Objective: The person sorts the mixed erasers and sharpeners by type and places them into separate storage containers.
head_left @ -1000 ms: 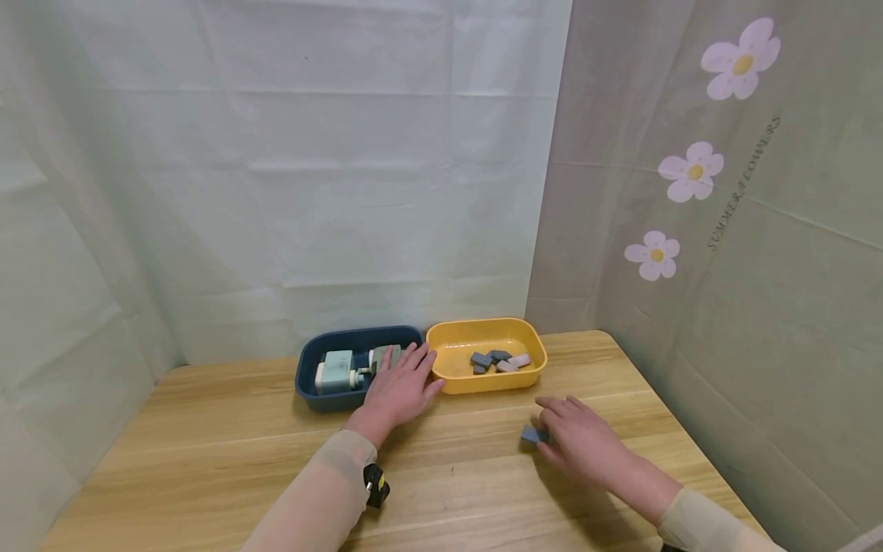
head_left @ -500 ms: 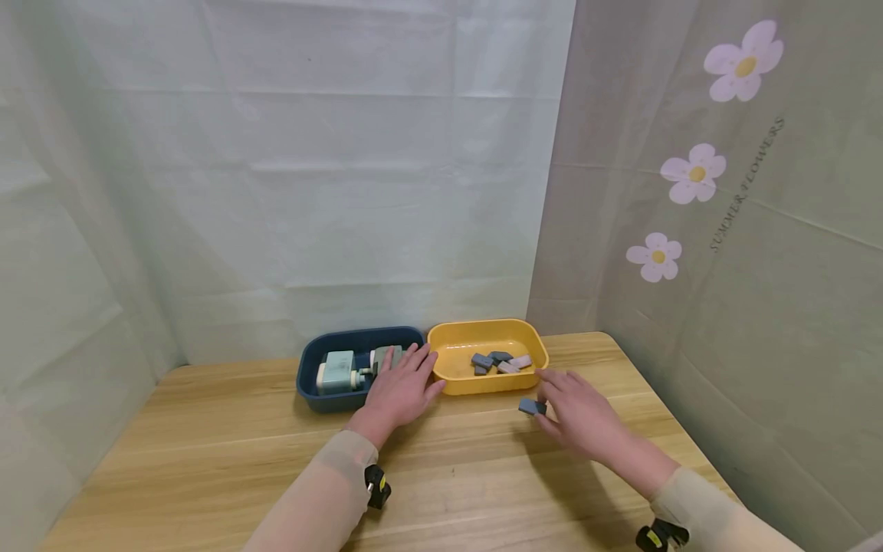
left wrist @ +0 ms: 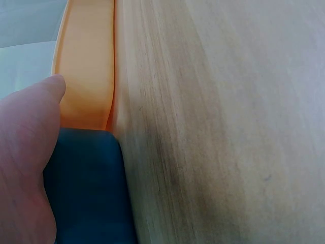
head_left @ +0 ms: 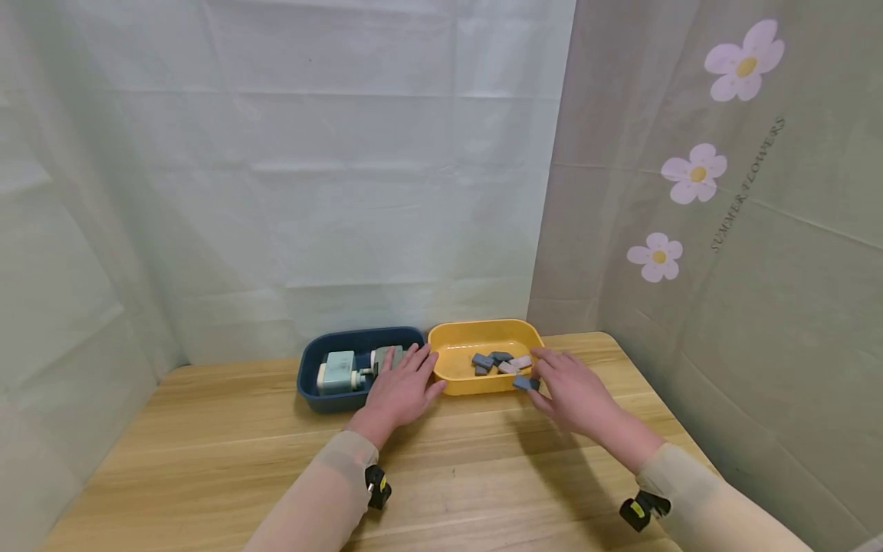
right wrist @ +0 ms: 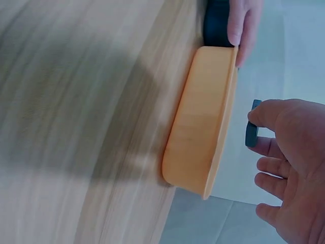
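A small blue-grey block (head_left: 523, 382) is pinched between the thumb and fingers of my right hand (head_left: 574, 391), at the near right rim of the yellow tray (head_left: 476, 387). The right wrist view shows the same dark block (right wrist: 252, 126) held by thumb and index finger, above the rim level. Several small blue-grey and pale blocks (head_left: 482, 360) lie inside the yellow tray. My left hand (head_left: 398, 391) rests with fingers spread over the touching edges of the yellow tray and the dark blue tray (head_left: 310, 383); its thumb reaches the yellow rim.
Inside the blue tray lie a pale blue bottle-like item (head_left: 339, 371) and a grey-green one (head_left: 392, 356), partly covered by my left hand. Both trays stand side by side at the back of the wooden table (head_left: 228, 460), against a hanging cloth (head_left: 345, 192).
My right hand has lifted the blue-grey block from the table and moved it up and away from me to the yellow tray's rim. The left hand has stayed in place.
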Motion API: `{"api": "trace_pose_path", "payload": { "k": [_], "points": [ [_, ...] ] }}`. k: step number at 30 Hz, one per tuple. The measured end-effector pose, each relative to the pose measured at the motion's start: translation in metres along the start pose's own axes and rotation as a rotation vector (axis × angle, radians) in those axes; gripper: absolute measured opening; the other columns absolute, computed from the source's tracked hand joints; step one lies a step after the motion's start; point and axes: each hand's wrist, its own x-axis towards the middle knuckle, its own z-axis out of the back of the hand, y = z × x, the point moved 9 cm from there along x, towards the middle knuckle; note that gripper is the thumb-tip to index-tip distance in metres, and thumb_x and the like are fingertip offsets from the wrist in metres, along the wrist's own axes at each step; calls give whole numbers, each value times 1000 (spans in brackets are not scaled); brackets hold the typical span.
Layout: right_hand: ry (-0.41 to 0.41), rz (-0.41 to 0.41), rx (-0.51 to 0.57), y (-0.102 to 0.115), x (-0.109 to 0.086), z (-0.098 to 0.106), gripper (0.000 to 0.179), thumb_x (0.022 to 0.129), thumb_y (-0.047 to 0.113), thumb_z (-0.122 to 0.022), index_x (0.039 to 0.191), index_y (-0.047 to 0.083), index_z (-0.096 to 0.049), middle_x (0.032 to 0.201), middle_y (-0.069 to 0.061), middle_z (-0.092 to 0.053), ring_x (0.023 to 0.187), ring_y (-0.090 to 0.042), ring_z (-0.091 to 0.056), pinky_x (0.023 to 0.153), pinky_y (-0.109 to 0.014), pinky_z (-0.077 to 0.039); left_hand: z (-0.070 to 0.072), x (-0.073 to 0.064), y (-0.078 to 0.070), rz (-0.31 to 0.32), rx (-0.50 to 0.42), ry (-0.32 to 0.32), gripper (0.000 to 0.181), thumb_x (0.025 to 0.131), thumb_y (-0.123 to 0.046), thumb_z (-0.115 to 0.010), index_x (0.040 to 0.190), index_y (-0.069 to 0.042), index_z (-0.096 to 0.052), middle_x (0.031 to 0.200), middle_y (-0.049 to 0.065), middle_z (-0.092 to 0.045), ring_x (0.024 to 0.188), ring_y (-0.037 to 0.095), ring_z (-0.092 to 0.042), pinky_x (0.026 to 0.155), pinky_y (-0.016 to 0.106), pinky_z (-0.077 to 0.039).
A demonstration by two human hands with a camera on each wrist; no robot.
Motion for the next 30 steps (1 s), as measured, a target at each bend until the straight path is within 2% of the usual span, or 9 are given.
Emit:
{"api": "trace_pose_path", "payload": {
  "k": [2, 9, 16, 21, 30],
  "points": [
    [0, -7, 9, -1, 4, -1, 25, 96, 22, -87, 98, 7, -68, 146, -24, -66, 132, -43, -66, 118, -66, -45, 0, 0, 0, 1, 0, -1, 73, 116, -62, -43, 174, -18, -39, 181, 5, -28, 168, 32, -22, 134, 66, -8],
    [-1, -16, 1, -2, 17, -3, 23, 97, 22, -86, 100, 7, -69, 147, -25, -65, 126, -44, -67, 113, -58, -52, 1, 0, 0, -1, -5, -1, 74, 115, -63, -43, 174, -18, -39, 181, 5, -28, 168, 32, -22, 134, 65, -7],
    [0, -13, 12, -2, 30, -3, 21, 99, 20, -83, 100, 5, -69, 147, -27, -65, 128, -46, -66, 115, -60, -50, 0, 1, 0, -1, 0, -3, 74, 115, -63, -43, 174, -19, -39, 182, 4, -28, 168, 31, -22, 134, 65, -7],
    [29, -30, 35, -4, 42, -7, 21, 101, 21, -81, 102, 4, -69, 148, -27, -64, 132, -48, -65, 118, -64, -46, 2, 1, -1, -1, -4, -8, 73, 115, -62, -44, 173, -18, -40, 181, 5, -29, 168, 32, -22, 134, 65, -7],
    [114, -83, 60, -9, 60, -19, 25, 105, 29, -77, 107, 5, -71, 154, -26, -61, 135, -45, -63, 118, -57, -47, 2, 0, -1, 10, -9, -3, 73, 115, -61, -45, 173, -18, -40, 181, 5, -28, 168, 32, -22, 134, 65, -7]
  ]
}}
